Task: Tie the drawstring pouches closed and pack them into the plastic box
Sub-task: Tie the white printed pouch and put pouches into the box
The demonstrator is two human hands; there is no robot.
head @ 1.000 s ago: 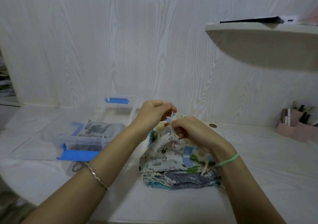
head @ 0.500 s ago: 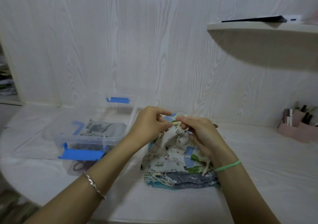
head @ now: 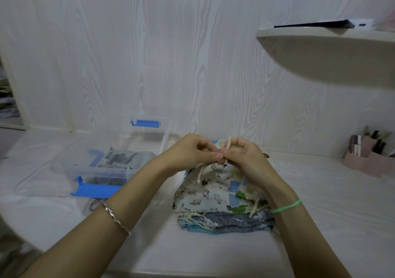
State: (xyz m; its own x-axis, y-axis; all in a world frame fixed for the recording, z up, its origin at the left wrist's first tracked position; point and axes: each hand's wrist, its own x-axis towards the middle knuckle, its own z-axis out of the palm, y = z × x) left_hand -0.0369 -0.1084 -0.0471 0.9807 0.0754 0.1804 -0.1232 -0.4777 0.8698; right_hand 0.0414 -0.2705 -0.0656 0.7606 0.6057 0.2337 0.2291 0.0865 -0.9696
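A white cat-print drawstring pouch [head: 203, 194] stands gathered on top of a stack of other pouches [head: 226, 222], grey and blue ones at the bottom. My left hand [head: 192, 151] and my right hand [head: 245, 158] meet above its neck, each pinching the cream drawstring [head: 229, 144]. One cord end hangs down the pouch's front. To the left sits the clear plastic box [head: 100, 172] with blue latches, holding a grey pouch [head: 126, 157].
The box's clear lid lies under and around the box. A pink organiser [head: 367, 160] with small items stands at the far right. A white shelf [head: 324, 49] juts out overhead on the right. The rounded table edge runs along the near left.
Both hands have shifted slightly right and closed in over the pouch's neck; the cord now sticks up between the right fingers and a loose end hangs in front.
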